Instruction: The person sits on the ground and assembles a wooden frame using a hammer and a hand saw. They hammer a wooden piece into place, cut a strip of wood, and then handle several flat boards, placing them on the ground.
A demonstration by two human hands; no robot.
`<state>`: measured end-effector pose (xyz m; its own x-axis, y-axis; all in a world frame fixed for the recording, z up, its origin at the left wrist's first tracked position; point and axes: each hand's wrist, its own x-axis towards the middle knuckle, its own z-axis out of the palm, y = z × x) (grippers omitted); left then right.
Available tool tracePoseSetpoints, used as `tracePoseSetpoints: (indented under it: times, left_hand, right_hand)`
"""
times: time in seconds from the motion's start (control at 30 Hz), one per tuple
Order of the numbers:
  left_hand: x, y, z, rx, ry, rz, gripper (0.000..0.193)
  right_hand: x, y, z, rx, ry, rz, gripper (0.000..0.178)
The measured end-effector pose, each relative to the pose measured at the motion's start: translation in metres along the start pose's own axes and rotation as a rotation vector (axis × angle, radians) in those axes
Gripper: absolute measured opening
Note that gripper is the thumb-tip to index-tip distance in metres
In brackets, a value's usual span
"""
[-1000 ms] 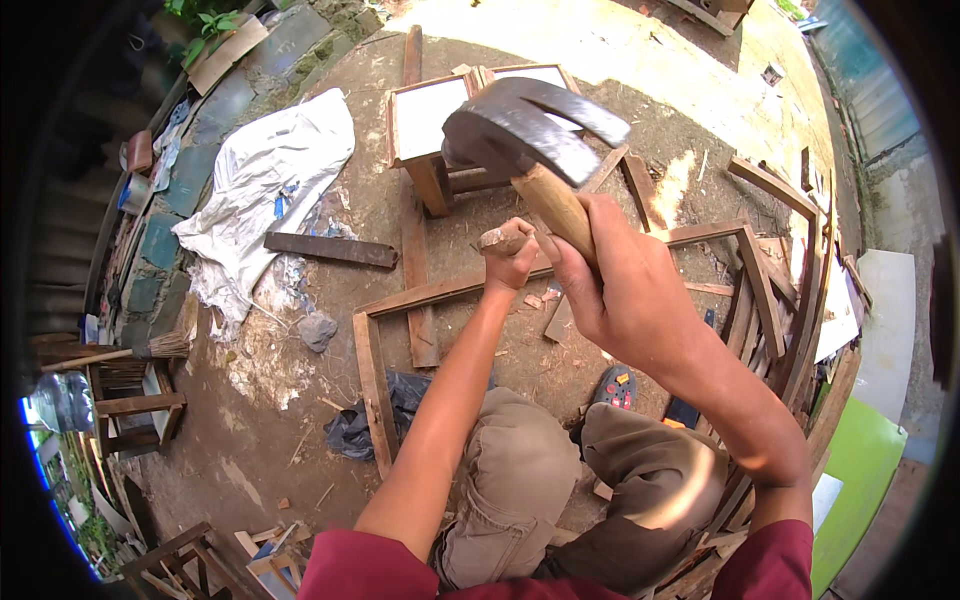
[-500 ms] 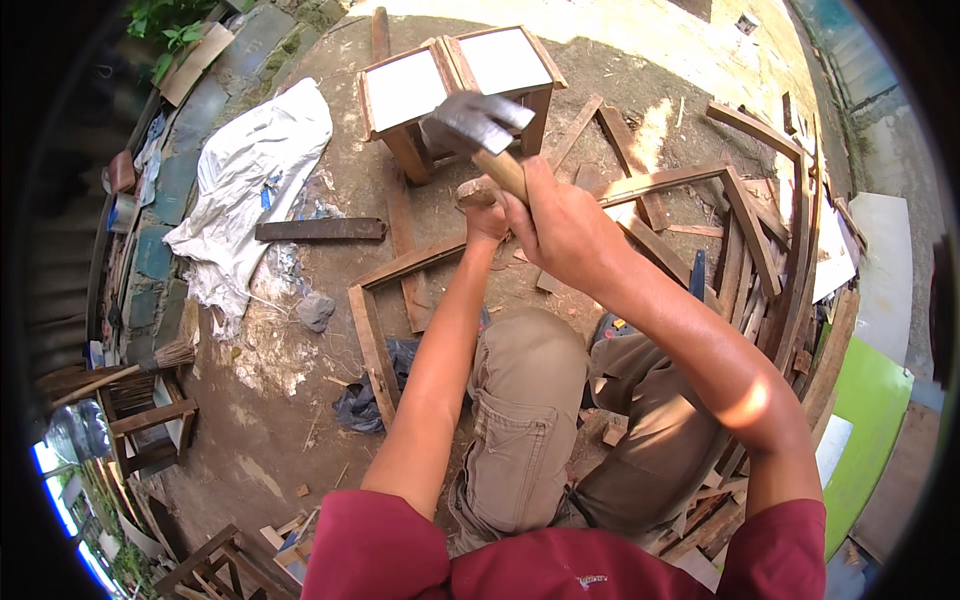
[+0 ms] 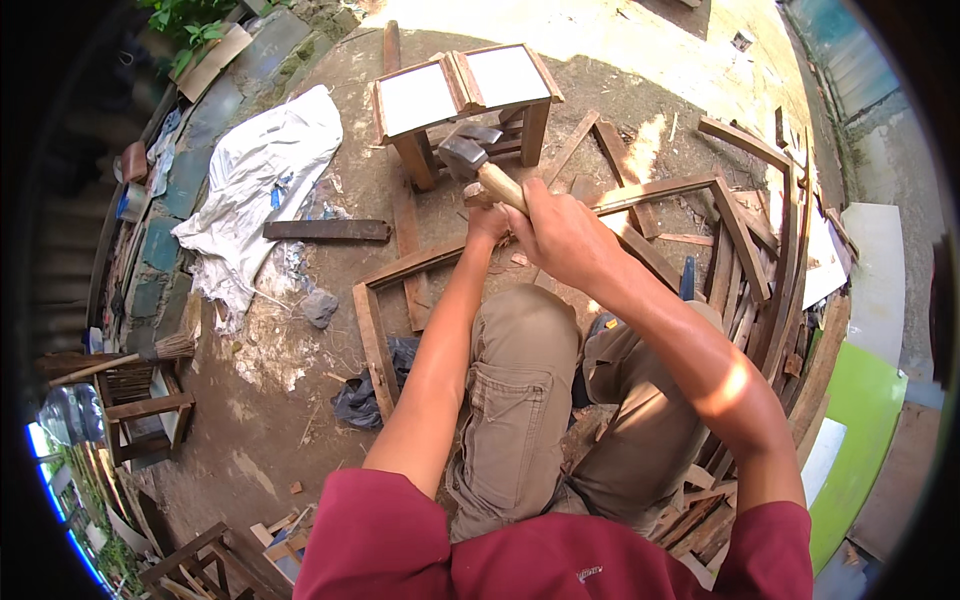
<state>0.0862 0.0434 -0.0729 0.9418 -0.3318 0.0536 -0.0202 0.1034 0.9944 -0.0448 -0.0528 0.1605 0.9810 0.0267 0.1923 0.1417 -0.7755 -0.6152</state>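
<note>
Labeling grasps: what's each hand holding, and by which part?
Right hand grips the hammer by its wooden handle, below the head. Left hand is closed beside it; what it holds cannot be told.

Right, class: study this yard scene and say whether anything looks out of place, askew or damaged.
Loose wooden slats lie jumbled at odd angles on the dirt to the person's right, and a crumpled white sheet sprawls on the ground. The wooden frame under the hammer lies skewed, not square.
</note>
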Motion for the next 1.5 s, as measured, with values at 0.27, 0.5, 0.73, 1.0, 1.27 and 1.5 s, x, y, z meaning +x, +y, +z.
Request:
tracePoseSetpoints:
  times: [0.27, 0.5, 0.73, 1.0, 1.27, 1.5]
  left_hand:
    - [0.013, -0.018, -0.01, 0.059, 0.048, 0.069, 0.024]
    - [0.006, 0.005, 0.008, 0.105, 0.092, 0.025, 0.014]
    - [0.002, -0.012, 0.008, 0.046, 0.074, -0.061, 0.029]
    - [0.007, -0.001, 0.013, 0.07, 0.046, 0.013, 0.027]
    - [0.007, 0.002, 0.005, 0.096, 0.056, 0.021, 0.024]
    - [-0.008, -0.01, 0.0, 0.109, 0.066, 0.022, 0.022]
  right_hand:
    - [0.009, -0.001, 0.015, 0.074, 0.181, -0.108, 0.034]
    - [-0.002, -0.011, -0.014, 0.113, 0.186, 0.03, 0.027]
    - [-0.004, 0.019, 0.019, -0.043, 0.044, 0.053, 0.03]
    - [-0.008, 0.016, 0.016, -0.059, 0.074, -0.014, 0.028]
    - [0.006, -0.03, 0.009, 0.29, 0.302, -0.093, 0.036]
    - [0.006, -0.004, 0.026, 0.03, 0.137, 0.015, 0.032]
